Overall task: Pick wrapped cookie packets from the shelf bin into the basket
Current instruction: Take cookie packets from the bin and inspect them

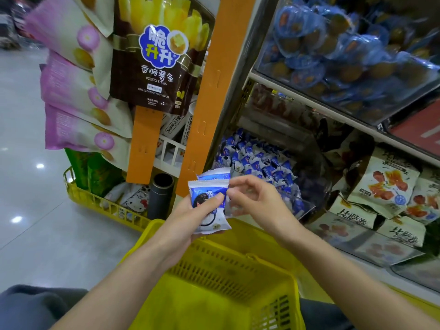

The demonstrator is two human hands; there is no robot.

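Yellow basket (pixel 214 294) nearest, left hand (pixel 190 219) above its far rim gripped two stacked cookie packets (pixel 206 194), right hand (pixel 258 201) curled at their edge, grip unclear, shelf bin (pixel 302 207) beyond basket.

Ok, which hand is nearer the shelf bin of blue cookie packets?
Right. The right hand sits just before the shelf bin at its clear front wall; the left hand is further left, holding cookie packets above the yellow basket.

Both bare forearms are reaching from near toward the far centre. The left hand (pixel 190 217) is gripping blue-and-white wrapped cookie packets (pixel 202 190), thumb across the front. The right hand (pixel 257 201) is hovering just right of them, fingers loosely curled; contact is unclear.
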